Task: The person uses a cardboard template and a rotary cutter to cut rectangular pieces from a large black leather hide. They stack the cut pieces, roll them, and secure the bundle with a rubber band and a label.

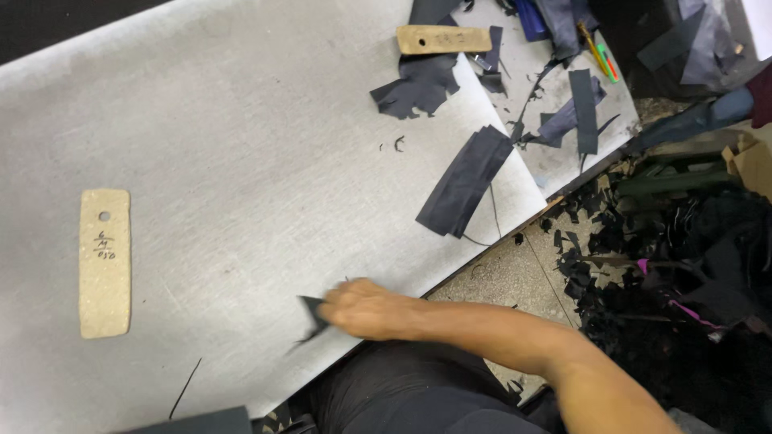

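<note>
Dark offcut (312,310), small and pointed, at the worktop's (241,161) 6 o'clock edge; right hand (363,309) closed on it, pinching. Left hand: not visible. Tan pattern card (104,263) at 9 o'clock; folded dark strip (465,182) at 2 o'clock. Handling judgement: pinch firmly, lift flat, since thin scraps slip.
</note>
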